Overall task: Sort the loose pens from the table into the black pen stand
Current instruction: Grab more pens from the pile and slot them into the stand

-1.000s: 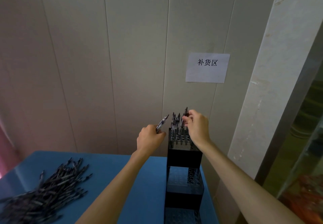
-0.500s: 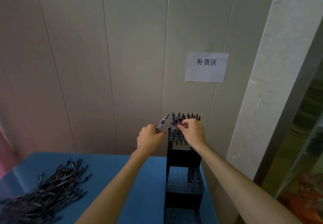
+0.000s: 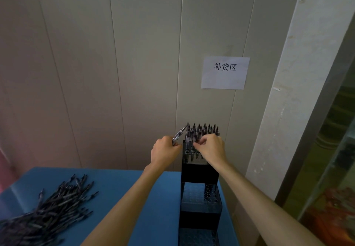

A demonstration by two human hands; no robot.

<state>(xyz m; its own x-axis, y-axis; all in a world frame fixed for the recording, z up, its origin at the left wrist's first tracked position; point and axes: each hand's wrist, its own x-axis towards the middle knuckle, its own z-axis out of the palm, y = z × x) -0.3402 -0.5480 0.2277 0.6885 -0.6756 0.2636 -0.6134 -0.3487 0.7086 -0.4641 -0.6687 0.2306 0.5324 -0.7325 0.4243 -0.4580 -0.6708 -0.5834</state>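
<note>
A tall, stepped black pen stand (image 3: 199, 174) rises at the right edge of the blue table (image 3: 123, 192). Its top tier holds several upright dark pens (image 3: 201, 130). My left hand (image 3: 165, 152) grips a small bundle of pens (image 3: 178, 135) that points up and right, just left of the top tier. My right hand (image 3: 210, 148) is over the top tier with its fingers curled, pinching one pen among those standing there. A big heap of loose dark pens (image 3: 44, 213) lies at the table's left.
The stand's lower tiers (image 3: 201, 195) show rows of holes with no pens in them. A panelled wall stands right behind the table, with a paper sign (image 3: 224, 73) taped on it. To the right runs a white pillar (image 3: 299, 92), with a glass pane beyond it.
My right hand has dropped from holding a pen above the top tier to the level of the standing pens and shifted slightly left. My left hand has held still with its bundle.
</note>
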